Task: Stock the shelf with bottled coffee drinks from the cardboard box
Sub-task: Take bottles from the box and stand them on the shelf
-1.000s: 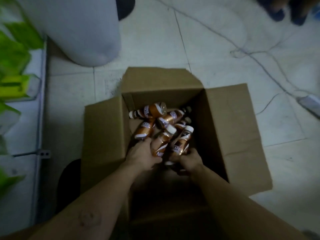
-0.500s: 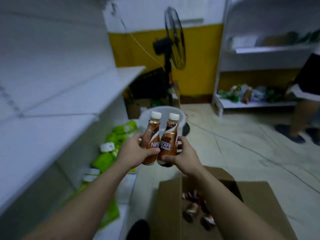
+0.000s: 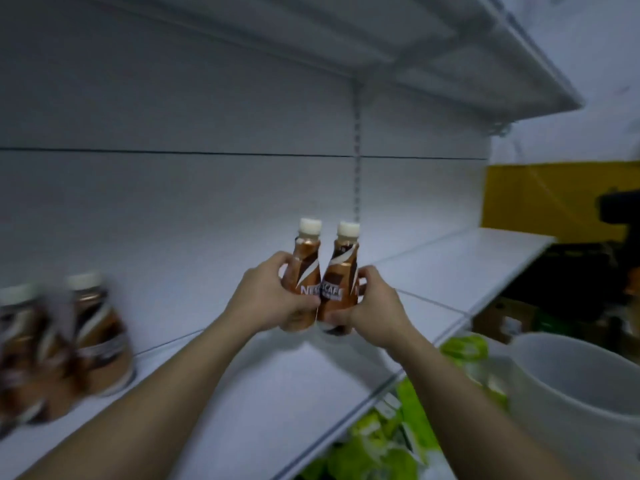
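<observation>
Brown-and-copper labels and cream caps mark the two bottled coffee drinks held upright and touching side by side above the white shelf [image 3: 277, 393]. The left hand [image 3: 266, 299] is wrapped around the left bottle [image 3: 306, 268]; the right hand [image 3: 372, 306] is wrapped around the right bottle [image 3: 341, 275]. Fingers cover the lower part of both bottles, so their bases are hidden and whether they touch the shelf cannot be told. The printed name is broken across the two labels and partly covered by a thumb.

At the far left, more bottles of the same kind [image 3: 69, 344] stand on the shelf, heavily blurred and cut by the frame edge; their number is unclear. An upper shelf [image 3: 467, 46] overhangs, carried on a slotted upright [image 3: 357, 150] in the back panel. Below the shelf edge, green packages [image 3: 398, 427] lie smeared and hard to read. A pale round tub [image 3: 568, 386] sits at lower right, cut off by the frame. Beyond it are a yellow wall [image 3: 540, 195] and dark shapes too dim to identify. The cardboard box is out of view.
</observation>
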`<state>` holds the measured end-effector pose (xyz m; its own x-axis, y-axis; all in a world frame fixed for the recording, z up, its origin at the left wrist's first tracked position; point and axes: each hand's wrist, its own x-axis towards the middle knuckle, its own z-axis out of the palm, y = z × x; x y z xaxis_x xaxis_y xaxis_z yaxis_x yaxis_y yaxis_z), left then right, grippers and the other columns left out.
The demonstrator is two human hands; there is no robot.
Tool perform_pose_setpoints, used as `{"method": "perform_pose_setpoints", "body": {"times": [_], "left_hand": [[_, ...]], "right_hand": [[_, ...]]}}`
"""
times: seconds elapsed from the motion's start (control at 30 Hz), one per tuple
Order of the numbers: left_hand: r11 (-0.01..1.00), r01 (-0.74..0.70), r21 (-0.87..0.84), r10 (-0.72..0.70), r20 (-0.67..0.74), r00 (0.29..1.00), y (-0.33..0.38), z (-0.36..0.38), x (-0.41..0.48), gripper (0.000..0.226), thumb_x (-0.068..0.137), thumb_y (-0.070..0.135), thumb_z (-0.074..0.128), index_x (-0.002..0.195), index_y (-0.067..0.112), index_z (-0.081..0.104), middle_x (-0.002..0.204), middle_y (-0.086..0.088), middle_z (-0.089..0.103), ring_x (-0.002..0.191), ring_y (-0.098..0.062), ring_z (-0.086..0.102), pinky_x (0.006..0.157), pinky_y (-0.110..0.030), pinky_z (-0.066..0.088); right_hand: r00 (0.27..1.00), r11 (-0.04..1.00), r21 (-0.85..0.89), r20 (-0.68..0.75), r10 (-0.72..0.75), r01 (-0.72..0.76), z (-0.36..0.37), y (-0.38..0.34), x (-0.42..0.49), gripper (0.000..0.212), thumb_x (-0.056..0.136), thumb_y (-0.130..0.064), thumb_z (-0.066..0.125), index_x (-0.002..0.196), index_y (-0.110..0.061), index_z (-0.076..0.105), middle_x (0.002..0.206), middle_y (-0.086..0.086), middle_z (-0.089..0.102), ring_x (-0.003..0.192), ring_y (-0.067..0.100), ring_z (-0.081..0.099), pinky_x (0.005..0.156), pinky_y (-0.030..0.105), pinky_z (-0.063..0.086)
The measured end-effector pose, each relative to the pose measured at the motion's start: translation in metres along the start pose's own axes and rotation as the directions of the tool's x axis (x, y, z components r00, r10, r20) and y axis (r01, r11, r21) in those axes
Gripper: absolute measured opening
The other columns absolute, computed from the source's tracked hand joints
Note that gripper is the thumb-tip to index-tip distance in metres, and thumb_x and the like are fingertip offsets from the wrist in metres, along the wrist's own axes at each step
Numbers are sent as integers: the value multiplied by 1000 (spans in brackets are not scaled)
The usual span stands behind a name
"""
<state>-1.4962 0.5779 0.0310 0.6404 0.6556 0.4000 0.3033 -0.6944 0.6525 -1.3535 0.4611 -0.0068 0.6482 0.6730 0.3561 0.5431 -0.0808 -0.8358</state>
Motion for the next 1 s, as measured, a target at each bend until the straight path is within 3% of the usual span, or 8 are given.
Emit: {"method": "perform_pose_setpoints", "body": {"times": [0.2,0.4,0.57,0.63,0.7,0.8,0.9,1.0], "left_hand": [[980,197,30,-192,-123,974,-64,-44,-29,63,51,43,87,100,30,51,88,12,64,76,-7,63,70,-35,57],[939,307,155,-281,-171,944,-88,-70,-35,64,55,47,85,101,26,47,96,8,61,82,-10,59,74,-35,53],[976,205,71,-189,-188,964,-79,-110,-13,88,62,50,81,133,24,36,108,5,56,95,-16,59,82,-38,52],[978,155,139,-132,-159,978,-71,-122,-4,76,63,48,81,127,27,45,101,6,59,88,-12,60,73,-30,51],[964,125,235,-95,-137,986,-67,-128,2,53,64,45,82,108,28,58,90,7,63,77,-7,58,63,-27,47],[900,123,419,-67,-146,987,-66,-134,7,42,63,46,81,95,26,61,85,4,63,75,-14,58,62,-32,47],[754,164,636,-35,-210,977,-69,-145,7,43,64,51,78,90,21,62,80,0,61,73,-20,58,63,-34,46],[655,233,719,-61,-257,965,-77,-160,6,44,62,50,80,84,18,58,74,-3,56,73,-24,56,65,-35,48]], "right_hand": [[976,999,-7,211,-49,52,86,-19,2,68,49,-32,89,101,-28,46,86,-16,61,75,3,61,59,23,49],[946,987,-56,298,-126,149,122,-31,3,65,52,-32,87,98,-29,42,83,-13,62,73,7,61,57,25,47],[951,983,-93,281,-129,160,133,-30,6,69,51,-37,87,101,-32,40,83,-17,59,76,8,62,62,27,49],[944,980,-112,306,-122,162,132,-32,9,71,51,-38,89,103,-31,41,83,-18,57,75,3,59,59,22,46],[933,976,-133,340,-120,174,131,-35,14,72,52,-38,89,104,-29,42,84,-17,57,76,3,58,57,20,44],[913,967,-148,384,-138,208,139,-45,19,72,53,-38,90,106,-27,42,86,-19,56,76,1,56,56,16,40],[900,968,-132,411,-141,212,160,-55,24,71,53,-33,91,106,-25,44,89,-15,57,79,7,59,59,20,43],[879,969,-98,449,-162,229,184,-64,28,69,56,-28,90,108,-25,44,86,-17,55,77,6,57,59,18,41]]}}
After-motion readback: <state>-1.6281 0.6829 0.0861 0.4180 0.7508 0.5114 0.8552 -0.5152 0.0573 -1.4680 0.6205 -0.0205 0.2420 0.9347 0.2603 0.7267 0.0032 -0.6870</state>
